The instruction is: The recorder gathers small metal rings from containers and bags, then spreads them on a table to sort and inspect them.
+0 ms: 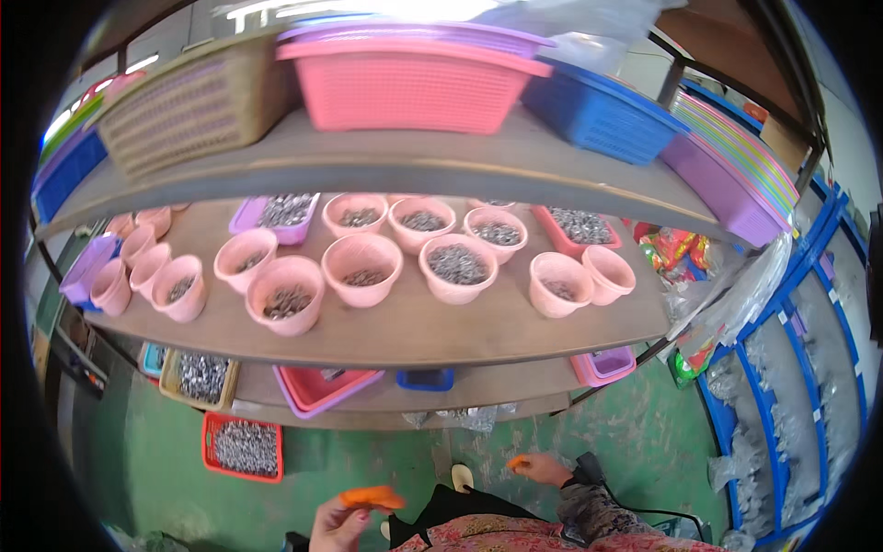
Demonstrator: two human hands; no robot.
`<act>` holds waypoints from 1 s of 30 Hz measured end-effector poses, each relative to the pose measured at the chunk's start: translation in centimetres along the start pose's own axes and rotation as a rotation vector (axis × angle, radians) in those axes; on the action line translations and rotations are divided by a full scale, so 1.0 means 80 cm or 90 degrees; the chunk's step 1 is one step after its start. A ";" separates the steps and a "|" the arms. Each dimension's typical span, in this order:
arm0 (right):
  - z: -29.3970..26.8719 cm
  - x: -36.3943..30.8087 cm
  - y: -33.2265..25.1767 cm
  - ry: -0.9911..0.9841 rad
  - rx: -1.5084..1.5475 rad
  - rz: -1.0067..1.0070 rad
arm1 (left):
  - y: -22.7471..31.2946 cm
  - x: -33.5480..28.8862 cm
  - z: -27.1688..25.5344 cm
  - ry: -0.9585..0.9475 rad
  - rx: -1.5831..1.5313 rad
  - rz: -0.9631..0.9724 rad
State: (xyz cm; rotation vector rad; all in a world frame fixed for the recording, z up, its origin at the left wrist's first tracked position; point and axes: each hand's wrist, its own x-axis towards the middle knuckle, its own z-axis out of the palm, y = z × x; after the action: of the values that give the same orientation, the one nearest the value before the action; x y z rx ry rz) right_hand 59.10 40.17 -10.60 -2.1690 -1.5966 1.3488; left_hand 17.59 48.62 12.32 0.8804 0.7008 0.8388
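Observation:
My left hand [338, 527] is low in the view, its thumb apart from its outstretched fingers. Orange coverings [372, 498], looking like finger cots, sit over those fingers. To the right, my right hand [550, 470] points leftward with a similar orange tip [520, 462] at its fingers, which look loosely extended. I see nothing else in either hand. Both hang in front of the shelving, apart from it. On the middle shelf [497, 333] stand several pink cups [362, 294] with small metal parts inside.
Above, the top shelf [386, 156] carries a pink basket [414, 87], a tan basket [198, 115] and a blue basket [602, 115]. A red basket [207, 451] of metal parts rests on the green floor [368, 451]. Blue racking [750, 386] with bagged parts stands at the right.

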 end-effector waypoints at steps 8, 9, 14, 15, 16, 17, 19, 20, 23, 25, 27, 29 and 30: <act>-0.211 0.027 -0.192 0.109 0.512 -0.287 | -0.033 0.029 -0.025 0.190 0.022 0.053; -0.235 0.045 -0.204 0.144 0.511 -0.288 | -0.033 0.038 -0.014 0.218 -0.014 0.060; -0.311 0.140 -0.279 0.551 0.049 -0.454 | -0.046 0.053 0.026 0.281 -0.081 0.072; -0.324 0.150 -0.296 0.614 -0.030 -0.526 | -0.047 0.053 0.036 0.303 -0.087 0.069; -0.335 0.165 -0.299 0.607 -0.026 -0.531 | -0.049 0.054 0.044 0.311 -0.086 0.071; -0.340 0.188 -0.299 0.577 -0.167 -0.498 | -0.053 0.054 0.049 0.330 -0.097 0.075; -0.342 0.222 -0.304 0.488 -0.286 -0.430 | -0.057 0.052 0.058 0.366 -0.103 0.073; -0.342 0.234 -0.305 0.483 -0.284 -0.435 | -0.060 0.052 0.060 0.373 -0.103 0.074; -0.337 0.259 -0.305 0.419 -0.327 -0.485 | -0.063 0.049 0.064 0.415 -0.107 0.073; -0.331 0.261 -0.290 0.577 -0.282 -0.525 | -0.060 0.046 0.065 0.418 -0.109 0.085; -0.329 0.263 -0.278 0.646 -0.286 -0.558 | -0.060 0.044 0.066 0.448 -0.112 0.090; -0.334 0.274 -0.244 0.736 -0.279 -0.610 | -0.060 0.046 0.065 0.465 -0.116 0.093; -0.340 0.284 -0.219 0.758 -0.280 -0.604 | -0.061 0.049 0.064 0.454 -0.112 0.092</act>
State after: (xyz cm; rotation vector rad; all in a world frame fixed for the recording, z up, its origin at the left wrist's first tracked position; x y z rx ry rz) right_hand 67.08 76.63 2.38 -1.3575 -1.8708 -0.5178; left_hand 25.22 48.26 9.75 0.4607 1.1664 1.3450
